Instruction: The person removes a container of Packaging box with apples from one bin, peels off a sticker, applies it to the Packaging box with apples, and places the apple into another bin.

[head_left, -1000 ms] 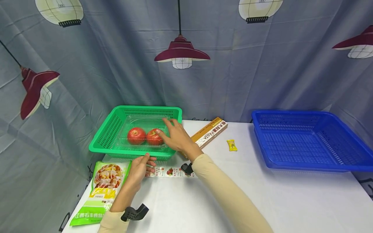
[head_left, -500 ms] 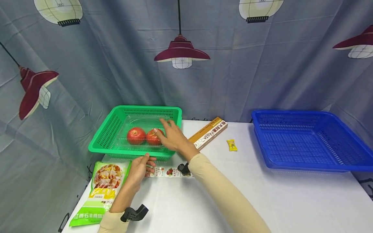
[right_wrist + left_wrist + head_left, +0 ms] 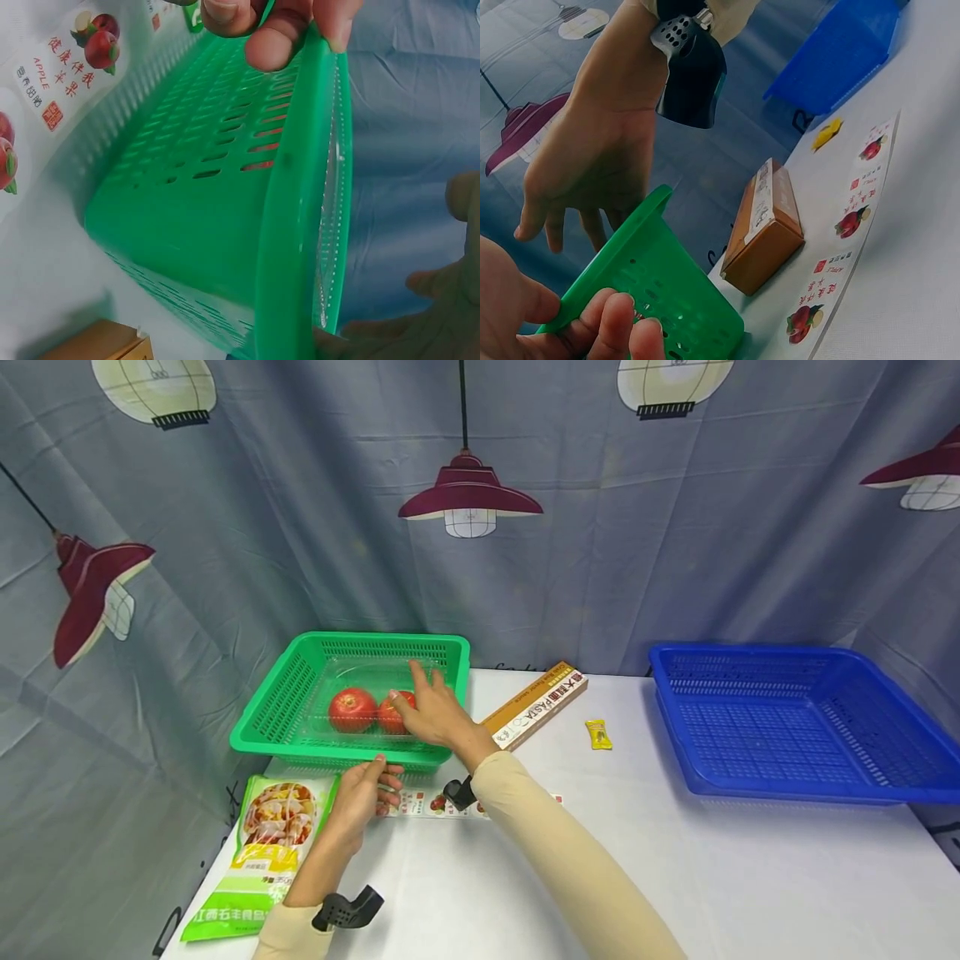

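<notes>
My left hand [image 3: 362, 800] grips the front rim of the green basket [image 3: 262, 745], thumb on top and fingers curled beneath, as the left wrist view shows. Two red apples [image 3: 352, 710] sit inside the basket in a clear plastic container [image 3: 382, 670]. Over the right end of that container hovers my right hand [image 3: 438, 710], its fingers spread and partly covering the right apple. In the right wrist view the right hand [image 3: 450, 289] shows at the basket's edge, and the pinching left fingers [image 3: 281, 46] appear at the top.
A bag of food [image 3: 273, 843] lies left of the basket. A strip of apple labels [image 3: 420, 803] lies in front of it. To the right are a pasta box [image 3: 536, 706], a small yellow packet [image 3: 598, 734] and a blue basket [image 3: 750, 718]. A curtain [image 3: 555, 585] hangs behind.
My right hand has shifted a little to the left over the plastic container, uncovering more of the pasta box. The left hand keeps its hold on the rim.
</notes>
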`<state>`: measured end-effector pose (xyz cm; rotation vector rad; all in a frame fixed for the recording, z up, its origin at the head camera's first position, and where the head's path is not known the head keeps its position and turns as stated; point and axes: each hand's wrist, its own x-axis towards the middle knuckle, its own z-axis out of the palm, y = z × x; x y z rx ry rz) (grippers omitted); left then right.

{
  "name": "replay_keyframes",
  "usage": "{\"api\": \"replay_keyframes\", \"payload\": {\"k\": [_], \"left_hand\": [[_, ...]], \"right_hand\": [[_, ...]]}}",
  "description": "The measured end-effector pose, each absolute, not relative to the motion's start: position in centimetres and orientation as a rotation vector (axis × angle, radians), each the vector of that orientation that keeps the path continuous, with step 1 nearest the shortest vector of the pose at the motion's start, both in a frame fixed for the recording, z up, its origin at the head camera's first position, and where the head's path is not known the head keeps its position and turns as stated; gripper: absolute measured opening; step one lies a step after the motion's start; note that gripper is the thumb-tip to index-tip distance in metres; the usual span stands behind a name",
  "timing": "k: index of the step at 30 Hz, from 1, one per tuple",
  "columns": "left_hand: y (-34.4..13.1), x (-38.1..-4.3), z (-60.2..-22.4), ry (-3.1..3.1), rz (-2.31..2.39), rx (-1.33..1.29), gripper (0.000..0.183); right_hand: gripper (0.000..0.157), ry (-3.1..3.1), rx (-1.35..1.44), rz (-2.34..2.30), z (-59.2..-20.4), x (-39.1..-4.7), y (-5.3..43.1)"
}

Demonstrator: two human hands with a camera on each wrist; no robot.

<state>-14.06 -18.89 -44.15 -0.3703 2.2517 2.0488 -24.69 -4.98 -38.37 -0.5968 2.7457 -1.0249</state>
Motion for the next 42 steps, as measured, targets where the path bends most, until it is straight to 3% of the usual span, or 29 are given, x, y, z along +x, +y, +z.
{"api": "replay_keyframes", "payload": {"k": [26, 42], "left_hand": [[-18.7, -14.1, -44.2, 2.242, 2.055, -0.385, 0.048], [-18.8, -14.0, -44.2, 2.238, 2.044, -0.401, 0.047]], "right_hand": [[0.072, 2.666, -0.531, -1.062, -39.3, -24.8, -6.7], [0.069, 2.637, -0.311, -1.301, -39.9, -25.5, -7.5]]}}
